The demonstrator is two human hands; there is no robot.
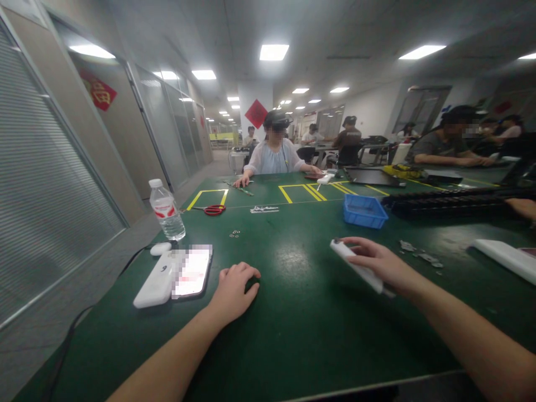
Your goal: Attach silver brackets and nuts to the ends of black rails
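Observation:
My right hand (379, 262) is closed on a flat white device (355, 265), fingers over its upper side, tilted above the green table (288, 329). My left hand (237, 287) rests on the table with its fingers loosely curved and the thumb apart, holding nothing that I can see. Just left of it lies a phone with a lit screen (193, 271), beside a white case-like device (153, 283). Small metal pieces (234, 234) sit on the table beyond my left hand. Thin metal strips (264, 210) lie farther back.
A water bottle (166, 211) stands at the left, near red-handled scissors (214, 210). A blue basket (365, 218) is beyond my right hand, with metal parts (421, 254) to its right. A white object (505, 258) and black rack (452, 202) lie right. A person (274, 156) sits opposite.

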